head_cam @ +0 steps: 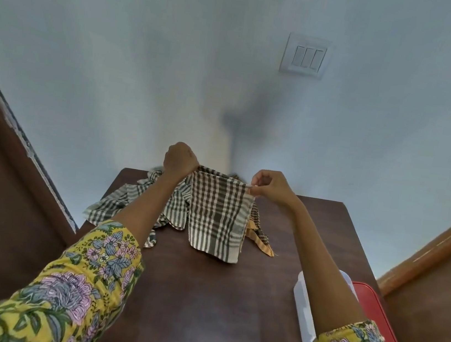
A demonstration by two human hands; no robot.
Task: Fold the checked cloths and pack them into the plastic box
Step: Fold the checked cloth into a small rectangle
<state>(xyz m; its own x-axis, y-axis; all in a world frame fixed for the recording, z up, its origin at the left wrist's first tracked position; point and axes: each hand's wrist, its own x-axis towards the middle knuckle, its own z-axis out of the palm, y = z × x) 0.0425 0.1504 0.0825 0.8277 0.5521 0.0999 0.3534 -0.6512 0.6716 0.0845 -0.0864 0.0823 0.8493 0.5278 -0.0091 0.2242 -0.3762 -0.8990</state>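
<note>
A brown-and-white checked cloth (216, 216) hangs stretched between my two hands above the dark wooden table (200, 297). My left hand (180, 160) grips its top left corner in a fist. My right hand (269, 187) pinches the top right corner. The cloth's lower edge touches the table. Behind it lies a heap of other checked cloths (138, 202), with an orange-edged one (262, 241) at the right. The clear plastic box (305, 306) stands at the table's right edge under my right forearm, which hides most of it.
A red lid (377, 317) lies beside the box at the table's right edge. A pale wall with a switch plate (305, 55) stands right behind the table. Brown wooden panels flank the table left and right.
</note>
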